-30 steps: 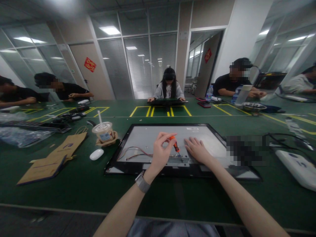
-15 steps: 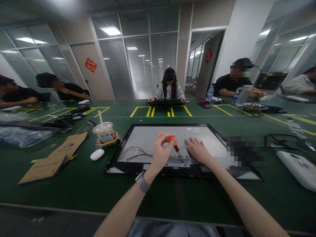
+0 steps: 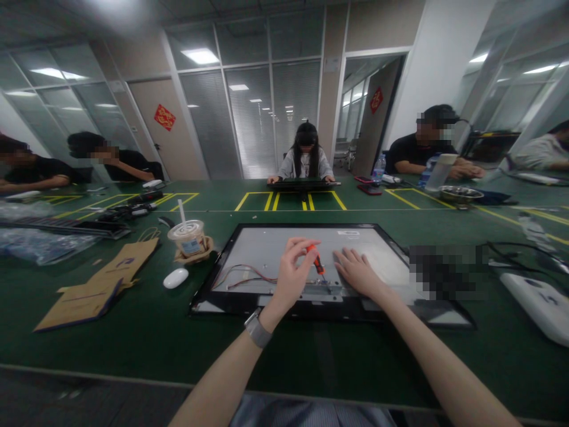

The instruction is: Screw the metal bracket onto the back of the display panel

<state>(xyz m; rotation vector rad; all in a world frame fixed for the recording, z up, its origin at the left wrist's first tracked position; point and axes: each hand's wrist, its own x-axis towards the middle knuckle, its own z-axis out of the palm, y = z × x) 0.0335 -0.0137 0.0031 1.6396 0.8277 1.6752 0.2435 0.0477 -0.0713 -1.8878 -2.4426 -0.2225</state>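
My left hand [image 3: 293,270] is closed around the handle of an orange and black screwdriver [image 3: 316,260]. The screwdriver leans, its tip down at a metal bracket [image 3: 322,288] on the near part of a display panel [image 3: 249,243]. Whether the tip sits in a screw is too small to tell. Flat on the panel's grey back, just right of the screwdriver, rests my right hand [image 3: 358,271] with its fingers spread. Thin cables [image 3: 242,268] run across the panel to the left of the bracket.
Left of the panel are a lidded drink cup [image 3: 186,237] with a straw, a white mouse [image 3: 176,278] and a brown paper bag [image 3: 102,281]. A white device [image 3: 533,305] lies at the right. Across the green table a person holds another dark panel [image 3: 303,185]; other people sit at both sides.
The screwdriver and the fingers of my left hand have shifted very slightly. My right hand stays in place on the panel.
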